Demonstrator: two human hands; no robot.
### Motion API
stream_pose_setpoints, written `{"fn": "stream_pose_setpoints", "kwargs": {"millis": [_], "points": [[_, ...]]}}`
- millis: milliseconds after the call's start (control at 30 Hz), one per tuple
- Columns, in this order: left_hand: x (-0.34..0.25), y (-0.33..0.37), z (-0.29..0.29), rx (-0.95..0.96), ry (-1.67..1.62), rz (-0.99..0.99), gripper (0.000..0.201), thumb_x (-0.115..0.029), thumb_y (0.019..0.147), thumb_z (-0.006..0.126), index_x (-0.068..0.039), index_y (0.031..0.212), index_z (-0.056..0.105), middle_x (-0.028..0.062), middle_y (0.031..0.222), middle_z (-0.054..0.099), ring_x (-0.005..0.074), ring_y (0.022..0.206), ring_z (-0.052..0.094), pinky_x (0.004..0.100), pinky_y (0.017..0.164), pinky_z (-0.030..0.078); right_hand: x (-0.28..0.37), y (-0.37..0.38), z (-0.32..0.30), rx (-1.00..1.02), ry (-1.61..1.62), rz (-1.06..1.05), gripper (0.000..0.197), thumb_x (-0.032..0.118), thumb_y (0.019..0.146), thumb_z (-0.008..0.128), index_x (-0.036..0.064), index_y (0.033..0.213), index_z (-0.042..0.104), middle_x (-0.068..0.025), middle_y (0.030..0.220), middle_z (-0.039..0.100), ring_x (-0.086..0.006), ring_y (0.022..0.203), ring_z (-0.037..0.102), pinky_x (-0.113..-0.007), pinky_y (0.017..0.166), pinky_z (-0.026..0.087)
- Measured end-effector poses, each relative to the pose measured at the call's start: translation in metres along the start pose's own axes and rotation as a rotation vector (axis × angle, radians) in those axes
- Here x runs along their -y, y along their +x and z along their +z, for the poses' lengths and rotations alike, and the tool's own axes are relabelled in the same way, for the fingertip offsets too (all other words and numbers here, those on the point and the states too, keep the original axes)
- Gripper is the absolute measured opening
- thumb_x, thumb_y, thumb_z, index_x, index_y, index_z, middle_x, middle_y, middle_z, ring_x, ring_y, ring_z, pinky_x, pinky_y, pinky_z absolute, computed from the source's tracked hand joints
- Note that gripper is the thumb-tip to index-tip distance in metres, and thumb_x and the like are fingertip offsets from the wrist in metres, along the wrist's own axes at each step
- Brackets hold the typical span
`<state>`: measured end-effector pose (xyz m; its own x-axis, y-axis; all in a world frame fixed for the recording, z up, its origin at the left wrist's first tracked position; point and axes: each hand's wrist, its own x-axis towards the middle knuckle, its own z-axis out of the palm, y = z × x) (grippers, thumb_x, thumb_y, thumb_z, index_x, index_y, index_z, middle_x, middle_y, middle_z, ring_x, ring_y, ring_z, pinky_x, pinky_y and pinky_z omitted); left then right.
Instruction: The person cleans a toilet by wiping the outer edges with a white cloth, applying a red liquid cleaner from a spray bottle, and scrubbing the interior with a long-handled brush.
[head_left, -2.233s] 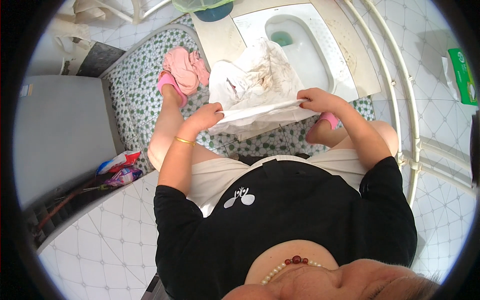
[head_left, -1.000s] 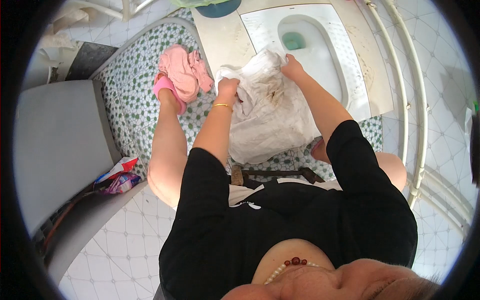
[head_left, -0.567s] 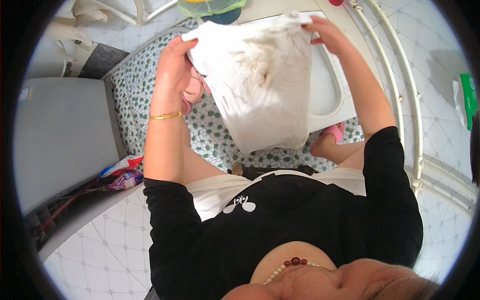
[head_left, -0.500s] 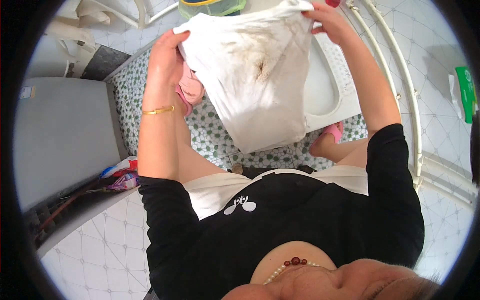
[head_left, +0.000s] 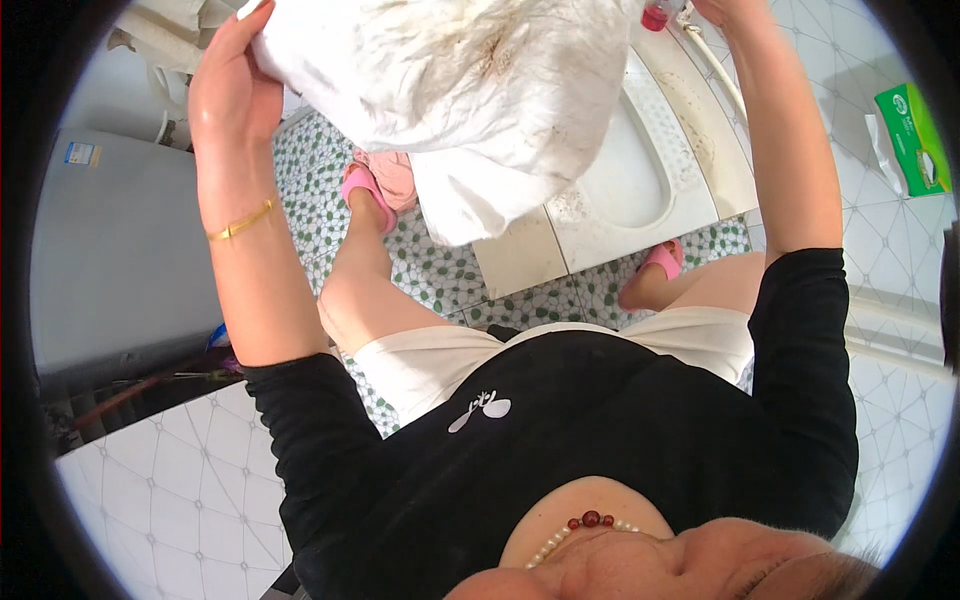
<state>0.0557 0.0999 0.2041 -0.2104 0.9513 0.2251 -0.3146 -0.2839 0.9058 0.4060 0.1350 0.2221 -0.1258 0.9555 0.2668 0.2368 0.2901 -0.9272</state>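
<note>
**Stained white cloth point(head_left: 400, 90) held up by the left hand point(head_left: 235, 95)**

Gripped at the far left edge by the left hand, between thumb and fingers. Raised above the pebble-patterned floor point(head_left: 435, 268), hanging in loose folds, with grey-brown smudges on the far part and a lower corner drooping toward the near side. Hiding part of the squat toilet point(head_left: 625, 235) from view. Impossible to tell the grip of the right hand point(head_left: 712, 8), cut off at the far edge of view, to the right of the cloth.

On the floor, partly hidden behind the white cloth: a crumpled pink cloth point(head_left: 398, 182), just beside the left pink slipper point(head_left: 372, 195). Near the toilet's near right corner: the right pink slipper point(head_left: 664, 260). Beyond the toilet, at the far edge: a small red container point(head_left: 656, 17), near a pale pipe point(head_left: 722, 78). Far to the right: a green package point(head_left: 915, 145) with a white sheet sticking out. To the left, past the forearm: a large grey cabinet point(head_left: 120, 240). Around the left wrist: a gold bracelet point(head_left: 240, 222).
</note>
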Motion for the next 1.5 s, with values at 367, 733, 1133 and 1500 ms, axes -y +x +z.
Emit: {"fn": "stream_pose_setpoints", "kwargs": {"millis": [367,733,1133,1500], "points": [[0.015,0.065,-0.034,0.047,0.092,0.037,0.024,-0.014,0.089,0.055,-0.002,0.11,0.054,0.0068,0.108,0.059,0.0171,0.1,0.053,0.0351,0.091,0.038,-0.02,0.045,0.01,-0.01,0.091,-0.227,0.027,0.017,0.081,0.057,0.0015,0.104,0.059,-0.0059,0.093,0.06,-0.016,0.084,0.055,-0.032,0.074,0.045],[0.09,-0.13,-0.097,0.244,0.198,-0.323,0.031,-0.005,0.082,0.057,-0.001,0.112,0.055,0.0084,0.11,0.061,0.0175,0.103,0.056,0.031,0.093,0.04,-0.106,-0.127,0.006,0.215,-0.303,-0.054,0.024,0.012,0.082,0.061,0.0027,0.104,0.059,-0.0071,0.094,0.062,-0.0176,0.084,0.059,-0.029,0.075,0.048],[0.194,-0.21,-0.12,0.173,0.39,-0.99,0.012,-0.013,0.083,0.057,-0.007,0.093,0.062,-0.0013,0.083,0.062,0.0072,0.07,0.053,0.0203,0.064,0.041,-0.223,-0.224,0.041,0.5,-0.285,0.358,0.019,0.011,0.076,0.06,-0.0012,0.091,0.058,-0.0178,0.078,0.059,-0.0282,0.072,0.058,-0.035,0.068,0.047],[0.371,-0.094,-0.199,-0.319,0.835,-0.432,0.023,-0.008,0.081,0.054,-0.002,0.103,0.059,0.0089,0.09,0.065,0.0209,0.08,0.063,0.0346,0.069,0.049,-0.339,-0.093,0.099,-0.012,-0.415,0.284,0.044,0.02,0.074,0.063,0.0011,0.112,0.053,-0.0204,0.107,0.059,-0.0323,0.093,0.059,-0.037,0.082,0.047]]}}
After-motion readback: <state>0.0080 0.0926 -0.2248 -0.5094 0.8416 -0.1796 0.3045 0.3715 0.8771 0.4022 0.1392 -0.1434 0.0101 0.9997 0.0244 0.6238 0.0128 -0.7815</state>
